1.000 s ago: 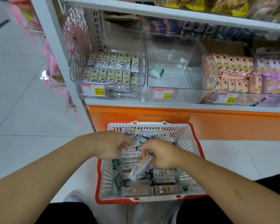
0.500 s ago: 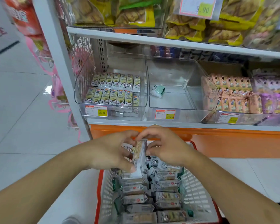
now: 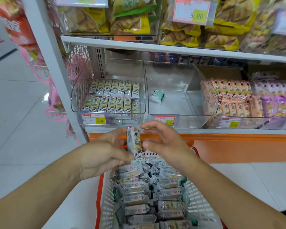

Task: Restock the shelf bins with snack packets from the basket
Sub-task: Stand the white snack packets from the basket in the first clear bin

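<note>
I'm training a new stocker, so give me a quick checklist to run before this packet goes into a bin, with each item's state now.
1. Packet secured: ok. The left hand pinches the snack packet, held upright above the basket.
2. Right hand free: ok. Its fingers are curved beside the packet and hold nothing.
3. Matching bin has room: ok. The left bin holds two rows of similar yellow-and-grey packets, with space above them.
4. Middle bin state: nearly empty, with one green packet.
5. Packet design matches the left bin: cannot tell for sure; the print is blurred.
6. Basket stock left: ok, many packets remain.
</note>
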`<state>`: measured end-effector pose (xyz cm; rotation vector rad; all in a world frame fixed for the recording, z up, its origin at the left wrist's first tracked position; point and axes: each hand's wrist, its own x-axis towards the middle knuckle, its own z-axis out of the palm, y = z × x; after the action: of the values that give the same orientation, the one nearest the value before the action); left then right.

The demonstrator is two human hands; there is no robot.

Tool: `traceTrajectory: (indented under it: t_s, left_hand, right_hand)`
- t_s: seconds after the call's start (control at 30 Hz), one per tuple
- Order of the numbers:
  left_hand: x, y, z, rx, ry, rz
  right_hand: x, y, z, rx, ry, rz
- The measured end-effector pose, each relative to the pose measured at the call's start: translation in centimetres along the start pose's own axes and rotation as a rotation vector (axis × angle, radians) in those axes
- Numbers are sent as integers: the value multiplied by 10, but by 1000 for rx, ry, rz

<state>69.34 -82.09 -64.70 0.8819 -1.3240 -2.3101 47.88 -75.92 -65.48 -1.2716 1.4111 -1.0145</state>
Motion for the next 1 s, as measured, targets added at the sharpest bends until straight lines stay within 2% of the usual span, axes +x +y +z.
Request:
traceTrajectory:
  t_s: [0.1, 0.23, 0.3, 0.47, 0.67, 0.83, 0.9, 1.0]
  left_hand:
    - [0, 2, 0, -61, -28, 31]
    - [-4, 5, 7, 5, 11, 13]
    - [-5, 9, 12, 150, 35, 10]
    - [-6, 20, 18, 625, 296, 92]
    - [-2, 20, 25, 784, 355, 194]
    - [4, 25, 14, 968, 414, 153]
    - [7, 33, 7, 1041, 429, 190]
    - [17, 49, -3, 1143, 487, 251]
  right_hand:
    - [-2, -3, 3, -95, -109, 21]
    - [-3, -4, 11, -173, -69, -1]
    - [-4, -5, 14, -214, -34, -20]
    - [-4, -10, 20, -207, 53, -20]
    - [-3, -16, 21, -204, 88, -11]
    - [-2, -25, 16, -200, 11, -32]
    - [1, -32, 6, -299, -28, -43]
    - [11, -43, -25, -643, -6, -53]
